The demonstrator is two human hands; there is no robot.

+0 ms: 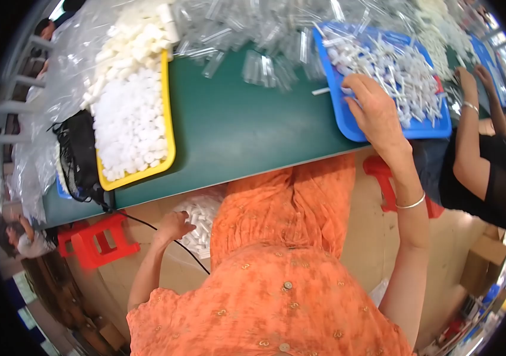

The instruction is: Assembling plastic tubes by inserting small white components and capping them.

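My right hand (376, 113) is over the left side of a blue tray (343, 121) heaped with small white stick-shaped plastic pieces (404, 77). Its fingers curl toward the thumb; a whitish bit shows at the fingertips, too small to name. Below the table edge, my left hand (174, 226) hangs beside a clear plastic bag (202, 202) of short white tubes (200, 224). The left fingers are apart, with nothing visible in them.
A yellow-rimmed tray (171, 148) of white caps and cream pieces stands left on the green table (235, 118). Clear tubes (270, 65) lie piled at the back. A black cable (140, 221) runs past my left arm. Red stools (95, 240) flank me; a co-worker's arm (469, 136) is at right.
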